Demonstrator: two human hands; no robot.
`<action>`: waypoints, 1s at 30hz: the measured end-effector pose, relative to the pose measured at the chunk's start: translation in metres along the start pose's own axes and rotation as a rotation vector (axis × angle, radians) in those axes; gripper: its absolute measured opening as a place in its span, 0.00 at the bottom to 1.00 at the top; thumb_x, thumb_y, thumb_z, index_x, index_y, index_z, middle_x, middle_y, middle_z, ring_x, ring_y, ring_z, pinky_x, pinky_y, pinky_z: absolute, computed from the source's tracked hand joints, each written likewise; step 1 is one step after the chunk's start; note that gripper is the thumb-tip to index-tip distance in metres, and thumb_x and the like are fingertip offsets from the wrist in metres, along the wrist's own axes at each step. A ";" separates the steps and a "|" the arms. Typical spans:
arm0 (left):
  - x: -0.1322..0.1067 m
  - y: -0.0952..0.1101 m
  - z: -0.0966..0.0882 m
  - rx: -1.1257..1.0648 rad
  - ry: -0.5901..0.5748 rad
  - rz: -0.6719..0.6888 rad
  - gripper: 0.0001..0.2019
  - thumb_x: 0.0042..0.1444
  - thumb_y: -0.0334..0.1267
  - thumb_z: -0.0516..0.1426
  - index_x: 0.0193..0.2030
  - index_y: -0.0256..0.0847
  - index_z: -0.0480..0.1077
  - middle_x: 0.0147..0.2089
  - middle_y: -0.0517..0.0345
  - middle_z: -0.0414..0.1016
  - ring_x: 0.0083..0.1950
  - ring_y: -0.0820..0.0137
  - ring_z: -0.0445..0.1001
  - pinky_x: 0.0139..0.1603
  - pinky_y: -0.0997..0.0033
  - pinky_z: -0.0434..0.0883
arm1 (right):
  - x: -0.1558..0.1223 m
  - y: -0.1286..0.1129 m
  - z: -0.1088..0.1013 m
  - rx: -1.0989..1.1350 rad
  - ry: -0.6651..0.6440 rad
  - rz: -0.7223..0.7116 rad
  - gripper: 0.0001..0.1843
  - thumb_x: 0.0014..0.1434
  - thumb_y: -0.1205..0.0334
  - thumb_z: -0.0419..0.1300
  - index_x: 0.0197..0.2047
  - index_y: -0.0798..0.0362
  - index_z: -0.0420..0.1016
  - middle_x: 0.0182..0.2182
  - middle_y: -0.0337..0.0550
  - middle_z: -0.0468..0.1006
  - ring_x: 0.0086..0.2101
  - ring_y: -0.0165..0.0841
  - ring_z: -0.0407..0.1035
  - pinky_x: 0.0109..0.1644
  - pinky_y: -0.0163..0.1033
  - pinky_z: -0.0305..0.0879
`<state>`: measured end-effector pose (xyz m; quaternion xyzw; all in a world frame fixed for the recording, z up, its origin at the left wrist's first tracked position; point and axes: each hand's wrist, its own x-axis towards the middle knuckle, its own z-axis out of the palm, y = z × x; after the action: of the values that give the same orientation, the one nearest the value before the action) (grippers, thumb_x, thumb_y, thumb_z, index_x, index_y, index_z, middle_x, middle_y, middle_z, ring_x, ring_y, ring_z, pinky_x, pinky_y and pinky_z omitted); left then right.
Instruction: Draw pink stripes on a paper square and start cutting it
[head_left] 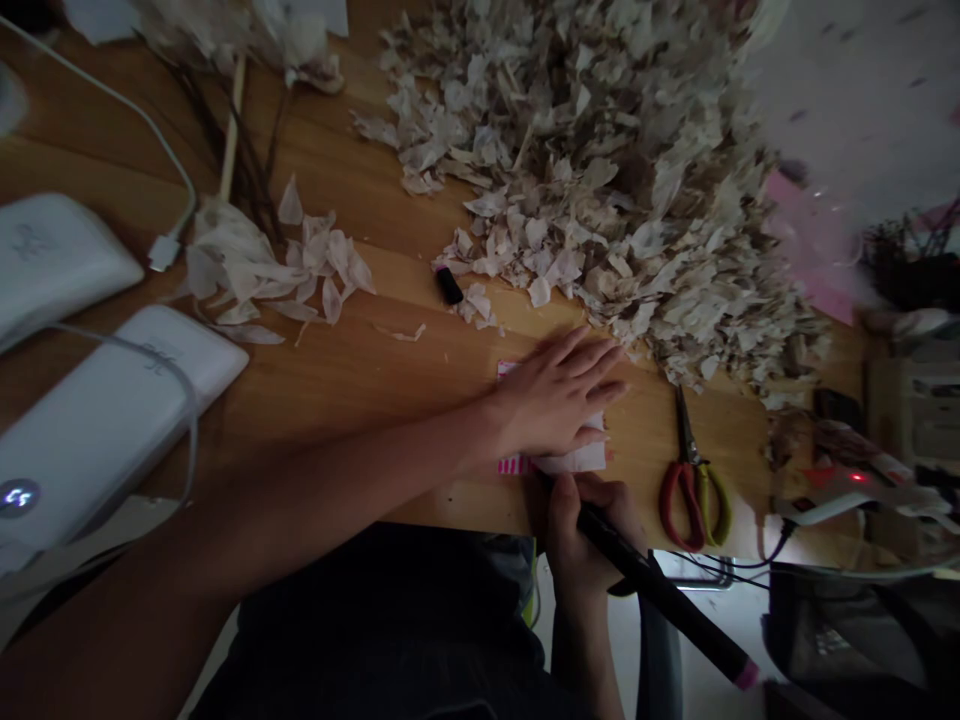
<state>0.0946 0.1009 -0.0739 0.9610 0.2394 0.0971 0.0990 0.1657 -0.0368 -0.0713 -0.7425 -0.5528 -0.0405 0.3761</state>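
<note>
From my remote station I catalogue around one landmark, the pink-striped paper, on a wooden table.

- Heap of papery petal scraps: just beyond the paper.
- White power bank: well left of the paper.
- Hot glue gun, red light lit: well right of the paper.
- Left hand: open, flat, resting on the paper.
- Right hand: closed, gripping a black marker with a pink end, its tip hidden at the paper's near edge.
- Red-and-yellow-handled scissors: just right of the paper.
- Small black cylinder: near the paper, beyond and left.
</note>
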 end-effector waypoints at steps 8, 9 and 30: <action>0.001 -0.001 -0.001 0.014 -0.003 0.006 0.30 0.67 0.53 0.50 0.71 0.43 0.59 0.76 0.47 0.51 0.77 0.59 0.49 0.76 0.52 0.44 | 0.002 0.001 0.002 -0.035 -0.011 -0.049 0.20 0.61 0.48 0.63 0.23 0.51 0.70 0.17 0.36 0.76 0.16 0.27 0.68 0.21 0.30 0.65; 0.001 -0.001 -0.001 0.014 -0.004 0.006 0.30 0.67 0.53 0.50 0.71 0.43 0.59 0.76 0.47 0.51 0.77 0.59 0.49 0.75 0.52 0.44 | 0.002 0.001 0.001 -0.042 -0.017 -0.049 0.20 0.61 0.49 0.62 0.23 0.51 0.70 0.17 0.36 0.77 0.16 0.27 0.68 0.21 0.30 0.64; -0.001 -0.002 -0.003 0.005 0.001 0.005 0.29 0.67 0.53 0.50 0.71 0.43 0.60 0.76 0.47 0.52 0.77 0.59 0.49 0.75 0.52 0.44 | 0.001 -0.006 -0.001 -0.018 0.015 -0.046 0.18 0.59 0.55 0.63 0.21 0.51 0.69 0.19 0.37 0.79 0.15 0.30 0.69 0.19 0.32 0.64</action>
<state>0.0927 0.1024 -0.0718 0.9618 0.2371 0.0976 0.0963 0.1614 -0.0366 -0.0670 -0.7328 -0.5664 -0.0597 0.3724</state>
